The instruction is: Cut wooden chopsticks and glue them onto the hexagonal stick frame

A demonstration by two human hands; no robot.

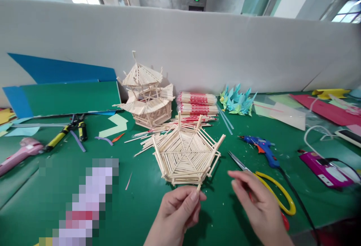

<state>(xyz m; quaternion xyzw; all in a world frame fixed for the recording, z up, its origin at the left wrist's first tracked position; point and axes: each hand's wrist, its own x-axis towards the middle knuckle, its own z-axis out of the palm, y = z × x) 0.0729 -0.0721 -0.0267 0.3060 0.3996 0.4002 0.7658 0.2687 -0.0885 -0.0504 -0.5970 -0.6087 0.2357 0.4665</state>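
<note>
My left hand (180,210) is closed, thumb and fingers pinching a short post at the near corner of a wooden-stick frame (184,155). The frame is many-sided, with a base of sticks laid in wedges and posts rising at its corners. To its right, my right hand (255,201) is open, thumb and forefinger slightly apart with nothing visible between them. Scissors (278,189) with yellow and red handles lie under and beside that hand. Farther off is a blue glue gun (262,148), its cord running toward the near edge.
A tiered stick pavilion (148,99) stands behind the frame, beside bundled sticks (197,103) and loose ones. Blue folded-paper pieces (238,101) are at back right, a purple power strip (324,169) at right. Pliers (60,137) and a pink tool (21,155) lie left.
</note>
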